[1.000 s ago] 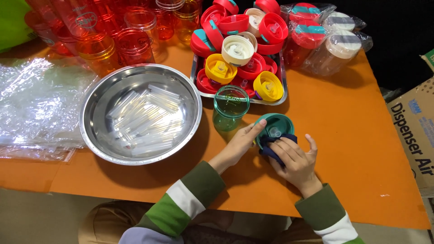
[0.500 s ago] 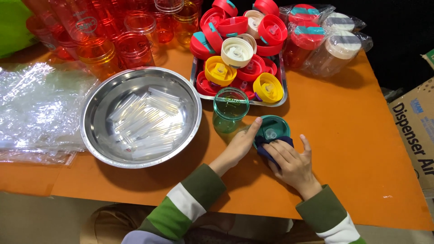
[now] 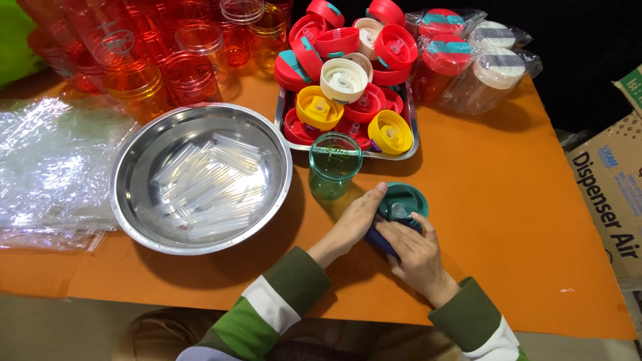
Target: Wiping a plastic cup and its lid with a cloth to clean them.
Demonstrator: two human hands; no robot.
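Under both hands, round teal lid [image 3: 403, 202]

On the orange table [image 3: 521, 200] we see a round stainless steel bowl [image 3: 200, 177] holding clear plastic straws [image 3: 207, 184], with crumpled clear plastic wrap [image 3: 47, 167] lying to its left. Behind the bowl we find a cluster of red and orange transparent plastic cups [image 3: 154, 47], and beside them a rectangular metal tray [image 3: 411, 134] heaped with red, yellow and cream plastic lids [image 3: 348, 73]. At the far right edge we notice a brown cardboard box [image 3: 612, 194], and behind the tray stand cups wrapped in clear bags [image 3: 475, 60].
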